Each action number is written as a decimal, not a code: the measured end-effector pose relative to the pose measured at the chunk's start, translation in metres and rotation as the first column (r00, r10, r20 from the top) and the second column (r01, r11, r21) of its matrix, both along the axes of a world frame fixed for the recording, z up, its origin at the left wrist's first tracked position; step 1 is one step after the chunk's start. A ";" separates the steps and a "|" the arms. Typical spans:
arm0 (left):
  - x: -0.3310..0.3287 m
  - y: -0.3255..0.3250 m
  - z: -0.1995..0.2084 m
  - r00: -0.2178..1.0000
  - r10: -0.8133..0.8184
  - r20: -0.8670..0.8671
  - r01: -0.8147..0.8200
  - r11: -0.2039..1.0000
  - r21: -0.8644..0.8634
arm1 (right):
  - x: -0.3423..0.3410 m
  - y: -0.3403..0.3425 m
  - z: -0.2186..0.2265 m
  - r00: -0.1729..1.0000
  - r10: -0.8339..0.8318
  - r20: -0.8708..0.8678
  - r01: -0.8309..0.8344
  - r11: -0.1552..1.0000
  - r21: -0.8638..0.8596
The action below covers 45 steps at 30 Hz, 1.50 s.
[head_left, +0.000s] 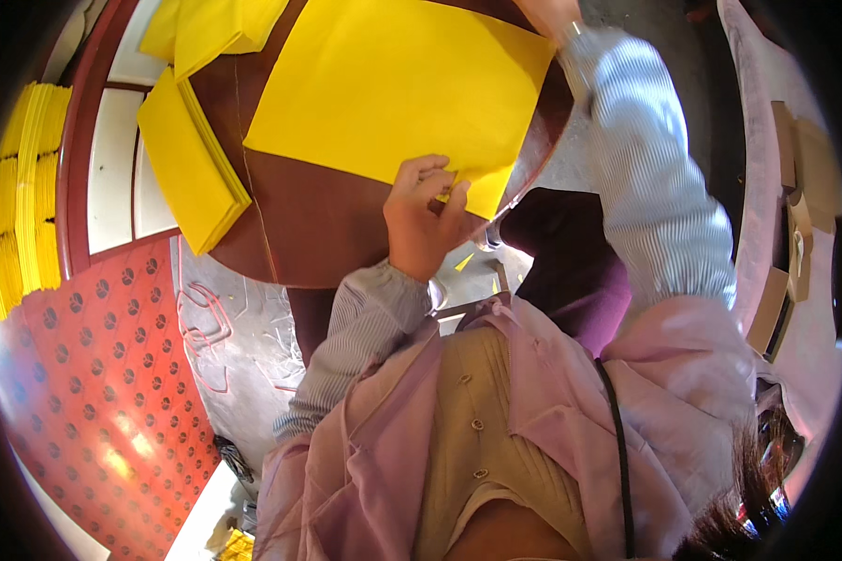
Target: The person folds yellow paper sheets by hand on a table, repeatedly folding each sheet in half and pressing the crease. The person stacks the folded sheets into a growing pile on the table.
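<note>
A large flat yellow sheet lies on the round brown table, its near right part reaching the table's edge. At the sheet's near edge is my left hand, fingers curled and thumb drawn toward them, pinching the sheet where a small crease shows. My right hand is at the sheet's far right corner, partly cut off by the top of the picture. Its fingers are hidden, so its grip cannot be made out.
On the table's left side lies a folded yellow stack, with more yellow pieces beyond it. Tall yellow stacks stand at far left. A red patterned board is at lower left. Cardboard boxes are at right.
</note>
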<state>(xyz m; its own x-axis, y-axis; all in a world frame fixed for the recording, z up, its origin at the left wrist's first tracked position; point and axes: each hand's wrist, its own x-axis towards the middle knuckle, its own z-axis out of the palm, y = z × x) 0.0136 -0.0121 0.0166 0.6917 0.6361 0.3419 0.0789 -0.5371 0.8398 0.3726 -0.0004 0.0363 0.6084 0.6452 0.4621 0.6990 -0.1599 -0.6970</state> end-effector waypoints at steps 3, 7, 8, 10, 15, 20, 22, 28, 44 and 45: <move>0.000 0.000 -0.003 0.999 0.002 -0.049 -0.006 0.997 -0.080 | -0.090 -0.102 0.001 0.961 0.229 -0.158 -0.224 0.973 0.044; -0.001 0.008 -0.006 0.995 -0.033 -0.090 0.023 0.993 -0.119 | -0.185 -0.174 0.002 0.892 0.370 -0.260 -0.383 0.924 0.001; -0.002 0.007 -0.006 0.996 -0.032 -0.082 0.021 0.990 -0.137 | -0.198 -0.180 0.000 0.890 0.377 -0.256 -0.397 0.917 -0.032; -0.001 0.009 -0.006 0.998 -0.040 -0.039 0.033 0.986 -0.164 | -0.208 -0.180 -0.002 0.894 0.436 -0.098 -0.443 0.895 -0.058; 0.000 0.011 -0.006 0.998 -0.047 -0.043 0.039 0.985 -0.170 | -0.202 -0.172 -0.008 0.862 0.500 0.080 -0.488 0.862 -0.136; -0.005 0.016 -0.006 0.994 -0.057 -0.088 0.048 0.993 -0.104 | -0.201 -0.164 -0.009 0.848 0.522 0.092 -0.511 0.851 -0.123; -0.007 0.020 -0.007 0.993 -0.068 -0.098 0.057 0.993 -0.108 | -0.201 -0.161 -0.008 0.851 0.522 0.056 -0.515 0.850 -0.109; -0.010 0.030 -0.010 0.989 -0.129 -0.077 0.118 0.984 -0.130 | -0.202 -0.150 -0.010 0.866 0.453 -0.213 -0.476 0.877 -0.069; -0.010 0.021 -0.013 0.995 -0.096 -0.039 0.094 0.994 -0.057 | -0.214 -0.150 -0.023 0.884 0.304 -0.355 -0.314 0.949 0.028; -0.010 0.022 -0.014 0.995 -0.093 -0.028 0.091 0.993 -0.074 | -0.215 -0.151 -0.023 0.891 0.308 -0.333 -0.316 0.948 0.033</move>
<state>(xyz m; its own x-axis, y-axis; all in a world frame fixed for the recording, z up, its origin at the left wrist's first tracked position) 0.0041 0.0095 0.0029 0.7581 0.5915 0.2747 0.0586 -0.4813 0.8746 0.1578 -0.1515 0.0136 0.4889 0.8346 0.2538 0.4462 0.0108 -0.8949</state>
